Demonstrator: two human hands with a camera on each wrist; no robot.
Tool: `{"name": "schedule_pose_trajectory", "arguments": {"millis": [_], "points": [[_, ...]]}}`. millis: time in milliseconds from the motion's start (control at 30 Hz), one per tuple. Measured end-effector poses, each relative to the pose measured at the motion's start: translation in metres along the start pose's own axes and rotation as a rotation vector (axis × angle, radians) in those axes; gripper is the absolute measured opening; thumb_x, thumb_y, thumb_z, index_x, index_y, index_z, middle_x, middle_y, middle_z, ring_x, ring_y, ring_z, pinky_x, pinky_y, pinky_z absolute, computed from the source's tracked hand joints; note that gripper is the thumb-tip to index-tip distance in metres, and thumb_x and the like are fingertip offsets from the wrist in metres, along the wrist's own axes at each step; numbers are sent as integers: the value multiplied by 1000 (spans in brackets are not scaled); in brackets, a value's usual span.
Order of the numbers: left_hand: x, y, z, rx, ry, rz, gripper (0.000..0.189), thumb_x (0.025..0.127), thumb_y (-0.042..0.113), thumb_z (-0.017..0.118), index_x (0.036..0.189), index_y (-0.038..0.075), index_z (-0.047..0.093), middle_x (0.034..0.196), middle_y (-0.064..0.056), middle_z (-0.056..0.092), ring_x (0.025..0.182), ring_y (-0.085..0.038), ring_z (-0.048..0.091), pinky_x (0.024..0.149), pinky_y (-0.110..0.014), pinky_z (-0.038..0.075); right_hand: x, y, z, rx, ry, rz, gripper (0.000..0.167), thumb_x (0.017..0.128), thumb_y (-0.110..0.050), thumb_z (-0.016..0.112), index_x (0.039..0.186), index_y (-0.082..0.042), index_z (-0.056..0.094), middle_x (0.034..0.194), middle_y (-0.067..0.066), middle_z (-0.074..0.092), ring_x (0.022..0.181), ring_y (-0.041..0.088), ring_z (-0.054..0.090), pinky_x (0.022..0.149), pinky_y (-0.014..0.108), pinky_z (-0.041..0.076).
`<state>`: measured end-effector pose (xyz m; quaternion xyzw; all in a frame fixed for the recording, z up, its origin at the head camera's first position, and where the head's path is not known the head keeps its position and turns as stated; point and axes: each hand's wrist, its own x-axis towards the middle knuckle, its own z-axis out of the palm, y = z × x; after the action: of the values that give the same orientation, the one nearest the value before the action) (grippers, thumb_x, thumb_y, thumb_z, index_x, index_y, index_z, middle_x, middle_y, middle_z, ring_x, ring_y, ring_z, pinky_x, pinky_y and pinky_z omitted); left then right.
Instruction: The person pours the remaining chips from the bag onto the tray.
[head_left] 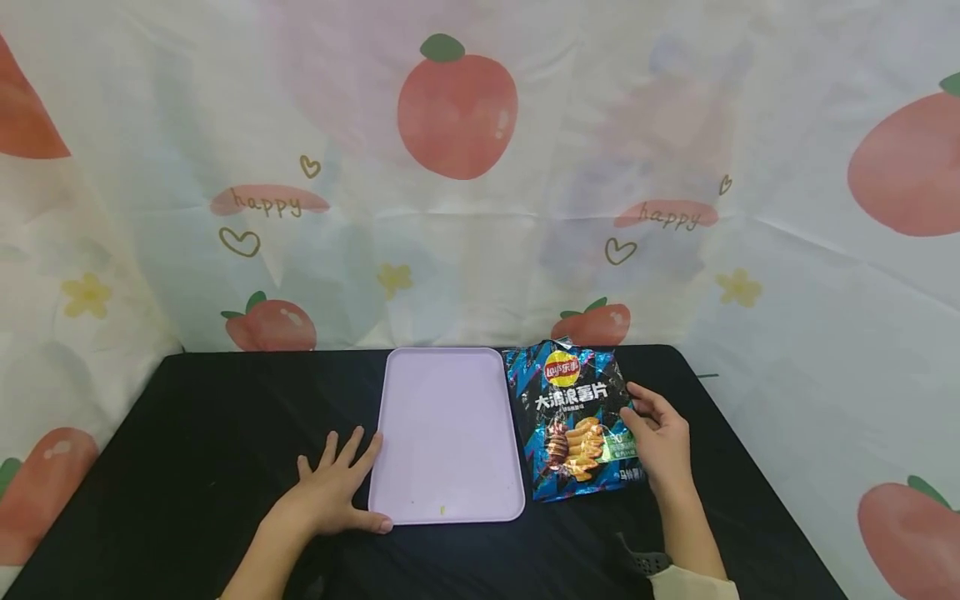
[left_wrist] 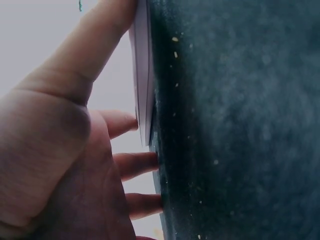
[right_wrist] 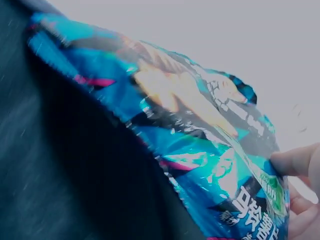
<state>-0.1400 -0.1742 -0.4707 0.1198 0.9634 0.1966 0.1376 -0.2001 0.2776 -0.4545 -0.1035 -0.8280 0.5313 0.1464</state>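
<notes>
The splayed left hand [head_left: 333, 490] seemingly steadies a lilac rectangular tray [head_left: 450, 437] – right hand [head_left: 663, 437] pinching a blue-black foil chip bag [head_left: 573, 425] – by the black desk [head_left: 217, 442]'s far edge.

Left hand [head_left: 333, 492]: bare, fingers [head_left: 350, 447] straight and fanned, thumb [head_left: 370, 522] stretched sideways
Left forearm [head_left: 264, 557]: slanting back behind it
Right hand [head_left: 665, 444]: bare, thumb and fingers pinching
Right forearm [head_left: 692, 529]: behind the pinch

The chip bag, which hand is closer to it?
Right. The right hand holds the chip bag by its edge; the left hand is across the purple tray from it.
</notes>
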Motion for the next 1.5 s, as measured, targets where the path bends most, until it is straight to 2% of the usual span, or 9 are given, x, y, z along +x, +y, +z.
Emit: {"name": "schedule_pose_trajectory", "arguments": {"millis": [167,367,633,767,933,1233,1333,1500], "points": [[1,-1,0,2,7,6,124,63,70,80,160,15,24,165,-22,15,146,-58,6,96,-88,8,-7,-23,0,107,15,-136,40,97,-13,66,136,-14,62,114,6,60,88,7,62,74,14,50],[1,0,0,8,4,4,124,63,68,81,160,14,24,164,-22,17,146,-58,6,96,-88,8,-17,-46,4,113,-11,-303,38,95,-8,67,133,-10,65,111,-1,63,89,5,63,74,14,49],[4,0,0,30,8,-7,124,63,69,80,160,16,25,164,-21,18,147,-57,6,98,-87,9,-27,-96,12,15,-101,-542,34,91,6,66,124,-1,68,103,17,66,77,8,62,67,14,48],[4,1,1,36,1,-15,124,63,70,80,160,16,24,164,-22,18,147,-57,6,97,-87,9,-17,-104,18,-68,-159,-657,36,89,5,69,123,-7,71,98,9,68,71,8,60,63,15,48],[4,2,0,38,-1,-21,124,63,70,80,160,16,24,164,-22,18,147,-57,6,97,-87,9,-1,-110,24,-160,-237,-773,38,89,0,72,124,-17,72,99,-2,70,72,7,60,63,19,48],[5,4,0,37,-6,-32,125,62,69,81,160,15,24,164,-23,18,146,-58,6,96,-88,9,5,-137,34,-307,-320,-980,36,87,-1,73,120,-16,73,97,-5,70,73,6,52,63,25,42],[6,3,1,33,-4,-33,126,62,69,82,159,15,24,164,-23,18,146,-58,6,96,-88,8,5,-148,38,-371,-353,-1026,36,88,-4,73,121,-19,73,88,-7,65,70,6,47,62,26,41],[7,1,3,41,-6,-38,125,62,70,81,160,16,24,164,-22,18,147,-57,5,97,-87,8,3,-163,44,-472,-416,-1046,37,89,-8,72,123,-24,73,92,-7,67,66,8,47,59,26,40]]}}
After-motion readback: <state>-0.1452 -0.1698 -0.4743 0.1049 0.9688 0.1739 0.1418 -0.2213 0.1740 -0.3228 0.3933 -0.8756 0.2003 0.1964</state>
